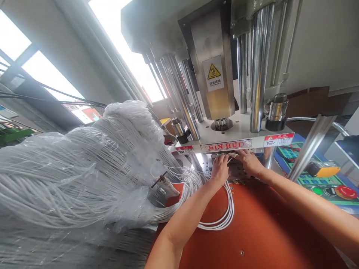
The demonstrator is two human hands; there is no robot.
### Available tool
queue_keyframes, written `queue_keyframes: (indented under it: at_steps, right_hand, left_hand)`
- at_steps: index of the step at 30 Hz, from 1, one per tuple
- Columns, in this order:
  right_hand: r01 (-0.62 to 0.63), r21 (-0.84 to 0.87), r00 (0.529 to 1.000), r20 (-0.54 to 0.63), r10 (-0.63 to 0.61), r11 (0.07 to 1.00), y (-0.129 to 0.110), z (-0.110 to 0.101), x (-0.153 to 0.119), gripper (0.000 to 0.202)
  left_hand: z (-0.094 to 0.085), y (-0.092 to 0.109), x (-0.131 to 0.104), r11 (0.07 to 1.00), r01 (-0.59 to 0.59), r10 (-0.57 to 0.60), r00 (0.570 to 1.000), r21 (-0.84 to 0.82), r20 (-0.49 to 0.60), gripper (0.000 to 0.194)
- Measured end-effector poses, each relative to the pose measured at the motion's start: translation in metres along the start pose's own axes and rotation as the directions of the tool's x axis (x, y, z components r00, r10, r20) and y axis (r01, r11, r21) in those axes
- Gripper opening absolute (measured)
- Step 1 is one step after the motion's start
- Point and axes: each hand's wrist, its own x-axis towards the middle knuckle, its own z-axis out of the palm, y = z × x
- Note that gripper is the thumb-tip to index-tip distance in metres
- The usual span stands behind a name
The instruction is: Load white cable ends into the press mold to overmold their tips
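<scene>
Under the front plate of a press, my left hand reaches in with its fingers bent close together over the ends of thin white cables. Its fingertips are partly hidden against the dark metal mould. From the right, my right hand bends inward at the same spot, its fingers closed on a short white cable end, with a pale covering on one finger. The cables loop across the orange-red table and pass beneath my left forearm.
A large plastic-wrapped bundle of grey-white cables fills the left side. Steel guide columns and a block with a heat warning label stand above my hands. At right is a control panel with a red emergency button.
</scene>
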Motion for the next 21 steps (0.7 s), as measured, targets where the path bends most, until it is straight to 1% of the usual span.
queue_keyframes:
  at_steps: [3, 5, 8, 10, 13, 15, 18, 21]
  right_hand:
    - [-0.005, -0.05, 0.998, 0.055, 0.008, 0.999, -0.001, -0.004, 0.002, 0.069]
    - [-0.023, -0.076, 0.996, 0.088, 0.03, 0.997, 0.001, -0.009, 0.007, 0.07]
    - [-0.039, -0.113, 0.991, 0.126, 0.053, 0.993, 0.0, -0.014, 0.015, 0.069]
    - [-0.023, -0.136, 0.988, 0.147, 0.044, 0.99, -0.004, -0.013, 0.019, 0.067]
    - [0.005, -0.171, 0.985, 0.173, 0.025, 0.985, -0.013, -0.007, 0.022, 0.064]
    - [0.012, -0.186, 0.982, 0.188, 0.024, 0.982, -0.017, -0.004, 0.023, 0.063]
    - [0.013, -0.187, 0.98, 0.196, 0.025, 0.982, -0.019, -0.004, 0.028, 0.058]
    - [0.003, -0.177, 0.984, 0.175, 0.029, 0.984, -0.018, -0.011, 0.032, 0.055]
  left_hand:
    - [-0.001, 0.003, 0.001, 0.999, -0.009, 0.008, 1.0, 0.043, 0.022, 0.045]
    - [-0.005, 0.005, 0.001, 1.0, -0.01, 0.01, 1.0, 0.024, 0.009, 0.037]
    - [-0.017, 0.004, -0.005, 0.999, 0.022, -0.025, 0.998, -0.049, -0.054, 0.027]
    - [-0.029, 0.001, -0.014, 0.992, 0.077, -0.086, 0.992, -0.097, -0.093, 0.021]
    - [-0.05, -0.002, -0.036, 0.97, 0.151, -0.172, 0.98, -0.193, -0.098, 0.021]
    - [-0.066, 0.002, -0.055, 0.949, 0.154, -0.179, 0.981, -0.274, -0.07, 0.026]
    - [-0.09, 0.02, -0.086, 0.909, 0.152, -0.173, 0.985, -0.388, -0.018, 0.033]
    - [-0.115, 0.043, -0.12, 0.853, 0.191, -0.204, 0.979, -0.486, 0.027, 0.034]
